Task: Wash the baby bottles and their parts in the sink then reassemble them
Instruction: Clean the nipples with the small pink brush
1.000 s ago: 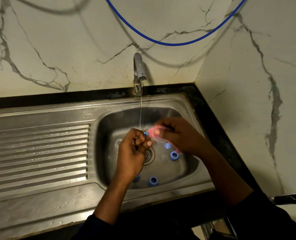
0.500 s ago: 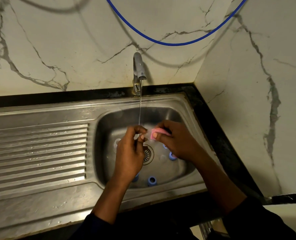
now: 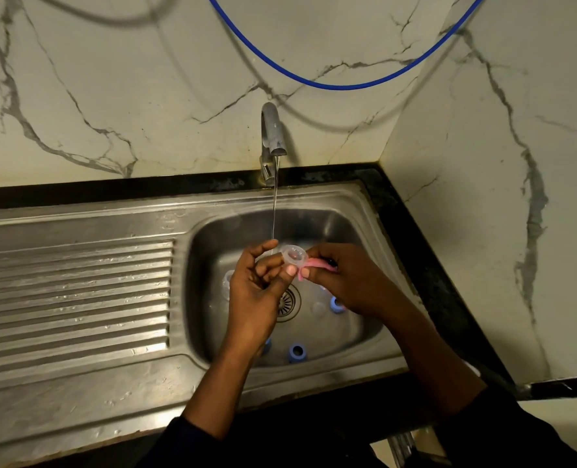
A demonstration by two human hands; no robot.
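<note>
The steel sink (image 3: 111,214) is filling the bench up to its right back corner, and the tap (image 3: 271,130) at the sink's back edge is running a thin stream (image 3: 274,211) down onto the hands over the middle of the basin. The left hand (image 3: 256,298) is pinching a clear teat (image 3: 293,255) between thumb and curled fingers, holding it just beside the water. The right hand (image 3: 351,282) is gripping a pink scrubber (image 3: 315,265), fingers closed round it and pressing it against the teat's side. The washing step looks to be in hand, with one part being scrubbed and nothing reassembled yet. Blue rings (image 3: 297,352) are lying near the basin's front edge and right side, and clear parts (image 3: 228,282) by its left wall, apparently waiting their turn. The next move is probably calling for turning the slippery teat within the pinch, rinsing it under the stream, then setting it aside without letting it slip toward the drain (image 3: 288,302).
</note>
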